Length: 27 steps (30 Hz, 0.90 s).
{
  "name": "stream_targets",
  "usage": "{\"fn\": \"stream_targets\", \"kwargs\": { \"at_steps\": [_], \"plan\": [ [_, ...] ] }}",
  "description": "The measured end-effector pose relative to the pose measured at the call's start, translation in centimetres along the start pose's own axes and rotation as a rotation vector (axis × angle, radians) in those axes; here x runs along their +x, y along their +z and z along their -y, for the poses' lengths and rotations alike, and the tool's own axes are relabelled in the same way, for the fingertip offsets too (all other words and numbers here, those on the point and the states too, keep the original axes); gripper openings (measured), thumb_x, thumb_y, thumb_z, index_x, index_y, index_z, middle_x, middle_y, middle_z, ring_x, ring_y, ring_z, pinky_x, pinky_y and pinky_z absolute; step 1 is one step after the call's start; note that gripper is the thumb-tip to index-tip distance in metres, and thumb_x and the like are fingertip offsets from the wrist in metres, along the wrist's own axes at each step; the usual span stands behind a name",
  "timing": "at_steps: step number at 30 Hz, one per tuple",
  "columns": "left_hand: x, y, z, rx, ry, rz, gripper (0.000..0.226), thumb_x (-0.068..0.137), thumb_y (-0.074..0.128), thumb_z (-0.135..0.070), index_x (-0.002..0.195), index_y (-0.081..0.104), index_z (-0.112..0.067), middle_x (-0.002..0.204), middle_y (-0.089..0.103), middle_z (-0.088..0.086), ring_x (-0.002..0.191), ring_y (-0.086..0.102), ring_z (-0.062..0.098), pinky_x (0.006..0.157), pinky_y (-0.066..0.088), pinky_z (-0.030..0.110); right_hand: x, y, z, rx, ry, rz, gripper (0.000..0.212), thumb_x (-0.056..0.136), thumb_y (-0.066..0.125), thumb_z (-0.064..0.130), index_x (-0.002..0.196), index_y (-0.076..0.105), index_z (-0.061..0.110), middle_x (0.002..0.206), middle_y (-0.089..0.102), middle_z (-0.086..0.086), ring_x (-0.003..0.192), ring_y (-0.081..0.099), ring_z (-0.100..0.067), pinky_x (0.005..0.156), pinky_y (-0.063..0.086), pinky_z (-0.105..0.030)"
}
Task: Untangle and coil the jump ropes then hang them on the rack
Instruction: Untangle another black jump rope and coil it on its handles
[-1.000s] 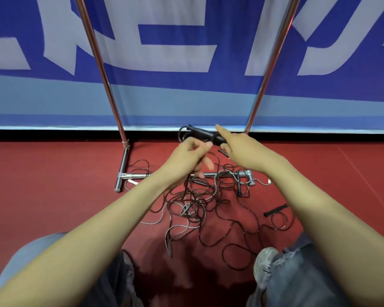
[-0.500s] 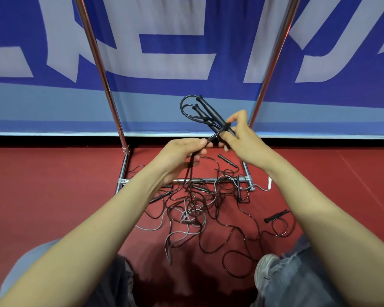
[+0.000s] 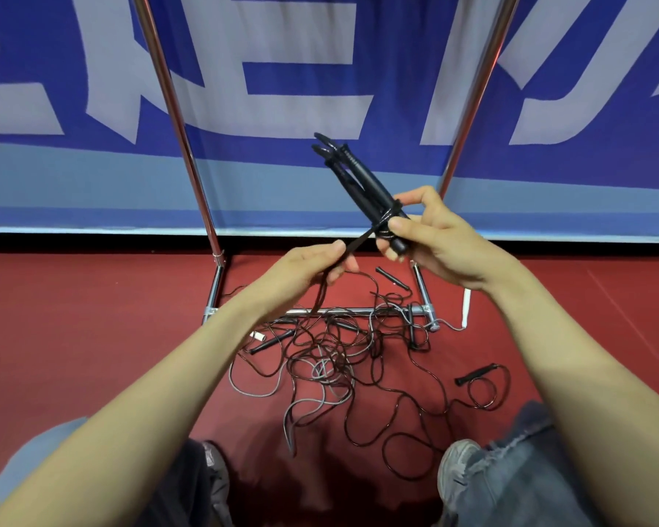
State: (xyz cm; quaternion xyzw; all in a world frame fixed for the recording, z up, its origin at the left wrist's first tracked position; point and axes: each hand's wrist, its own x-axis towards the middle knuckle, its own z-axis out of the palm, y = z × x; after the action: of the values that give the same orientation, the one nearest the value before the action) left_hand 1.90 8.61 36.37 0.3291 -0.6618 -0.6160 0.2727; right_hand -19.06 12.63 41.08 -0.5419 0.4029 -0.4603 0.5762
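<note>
Rack: a chrome rack [image 3: 176, 119] with two slanted uprights and a low crossbar stands on a red floor [image 3: 73, 336].
Behind the rack: a blue banner [image 3: 301, 89] with large pale lettering.
At the rack's foot: a tangle of ropes [image 3: 339, 355] lies over and in front of the crossbar. It is made of thin dark and grey cords with black handles mixed in.
By the rack's right foot: a white handle [image 3: 466, 306] lies just beside it. A black handle [image 3: 476, 373] with a looped cord lies further out in front.
In front of the rack: bent knees in jeans and a grey shoe [image 3: 457, 465].
In the way: both forearms [image 3: 168, 374] reach across the tangle and hide part of it.
Coiled rope: a black bundle [image 3: 358, 180] of handles and folded rope is held in the air between the rack's uprights. It tilts up and left, with turns wound round its lower end.
Right hand: the right hand [image 3: 434, 241] has its fingers and thumb curled round the bundle's lower end.
Left hand: the left hand [image 3: 305, 271] pinches the cord [image 3: 352, 248] between thumb and fingers. The cord runs taut up to the wrap.
</note>
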Motion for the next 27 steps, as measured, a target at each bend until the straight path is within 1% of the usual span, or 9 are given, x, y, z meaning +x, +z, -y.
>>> {"fn": "stream_targets", "kwargs": {
  "at_steps": [5, 7, 10, 12, 15, 19, 22, 24, 27],
  "plan": [
    [0.0, -0.7, 0.0, -0.115, -0.058, 0.056, 0.014, 0.081, 0.064, -0.028, 0.084, 0.073, -0.018, 0.070, 0.061, -0.008, 0.072, 0.055, 0.005, 0.079, 0.042, 0.021, -0.5, 0.4, 0.4, 0.090, -0.001, 0.119, 0.025, 0.087, 0.054, 0.013, 0.106, 0.038, 0.015, 0.074, 0.063, -0.013, 0.067, 0.051, -0.024, 0.059, 0.045, -0.026],
    [-0.1, -1.0, -0.2, -0.016, -0.013, 0.030, 0.007, 0.073, 0.077, -0.019, 0.078, 0.075, -0.024, 0.074, 0.069, -0.012, 0.076, 0.061, 0.000, 0.078, 0.045, 0.016, -0.9, 0.6, 0.5, 0.063, 0.087, 0.259, 0.030, 0.085, 0.059, 0.014, 0.106, 0.038, 0.014, 0.075, 0.063, -0.014, 0.066, 0.052, -0.023, 0.059, 0.045, -0.027],
    [-0.7, -2.0, -1.0, 0.244, 0.045, 0.075, 0.021, 0.085, 0.066, -0.001, 0.081, 0.069, -0.022, 0.069, 0.068, -0.023, 0.068, 0.062, -0.009, 0.067, 0.044, 0.005, -1.4, 0.4, 0.3, -0.075, 0.271, 0.497, 0.026, 0.090, 0.058, 0.012, 0.106, 0.038, 0.013, 0.075, 0.062, -0.014, 0.061, 0.052, -0.020, 0.057, 0.042, -0.025],
    [-0.9, -2.4, -1.3, 0.394, 0.012, 0.146, 0.012, 0.082, 0.072, -0.005, 0.073, 0.070, -0.013, 0.058, 0.063, -0.015, 0.054, 0.054, -0.004, 0.060, 0.042, 0.010, -1.4, 0.6, -0.1, -0.187, 0.418, 0.591, 0.024, 0.090, 0.056, 0.012, 0.106, 0.037, 0.013, 0.075, 0.062, -0.012, 0.060, 0.053, -0.019, 0.055, 0.041, -0.024],
    [-0.8, -1.5, -1.4, 0.476, -0.120, 0.207, 0.014, 0.070, 0.083, -0.012, 0.070, 0.070, -0.008, 0.052, 0.057, -0.013, 0.051, 0.047, -0.002, 0.055, 0.035, 0.009, -1.2, 2.0, -1.6, -0.429, 0.578, 0.661, 0.021, 0.096, 0.054, 0.010, 0.105, 0.035, 0.013, 0.074, 0.061, -0.011, 0.057, 0.054, -0.015, 0.054, 0.042, -0.020],
    [-0.2, -0.2, -0.7, 0.506, -0.093, 0.042, 0.017, 0.078, 0.079, -0.020, 0.083, 0.075, -0.004, 0.064, 0.068, -0.005, 0.054, 0.053, -0.004, 0.058, 0.038, 0.010, -0.7, 2.8, -4.1, -0.789, 0.623, 0.454, 0.025, 0.100, 0.048, 0.012, 0.111, 0.026, 0.011, 0.073, 0.058, -0.008, 0.055, 0.049, -0.014, 0.047, 0.040, -0.018],
    [0.0, 0.8, -0.5, 0.441, -0.036, -0.086, 0.015, 0.089, 0.068, -0.020, 0.094, 0.074, -0.007, 0.067, 0.068, 0.001, 0.051, 0.052, 0.007, 0.054, 0.041, 0.019, -0.1, 2.0, -4.8, -0.963, 0.452, 0.222, 0.034, 0.100, 0.046, 0.019, 0.127, 0.027, 0.030, 0.074, 0.059, -0.003, 0.059, 0.055, -0.014, 0.051, 0.045, -0.020],
    [0.0, 1.7, -0.6, 0.376, 0.019, -0.145, 0.018, 0.092, 0.064, -0.017, 0.108, 0.070, -0.014, 0.064, 0.065, -0.009, 0.050, 0.051, 0.009, 0.057, 0.049, 0.022, 0.4, 1.3, -4.6, -0.937, 0.305, 0.077, 0.044, 0.100, 0.045, 0.021, 0.137, 0.032, 0.038, 0.077, 0.061, -0.003, 0.066, 0.060, -0.019, 0.064, 0.050, -0.031],
    [0.1, 2.0, -0.4, 0.118, 0.029, -0.277, 0.018, 0.091, 0.066, -0.021, 0.107, 0.060, -0.015, 0.068, 0.066, 0.002, 0.047, 0.049, 0.011, 0.059, 0.055, 0.033, 0.8, 0.7, -3.9, -0.763, 0.128, -0.113, 0.044, 0.100, 0.046, 0.018, 0.140, 0.037, 0.036, 0.074, 0.060, 0.000, 0.062, 0.055, -0.015, 0.066, 0.047, -0.035]
  ]
}}
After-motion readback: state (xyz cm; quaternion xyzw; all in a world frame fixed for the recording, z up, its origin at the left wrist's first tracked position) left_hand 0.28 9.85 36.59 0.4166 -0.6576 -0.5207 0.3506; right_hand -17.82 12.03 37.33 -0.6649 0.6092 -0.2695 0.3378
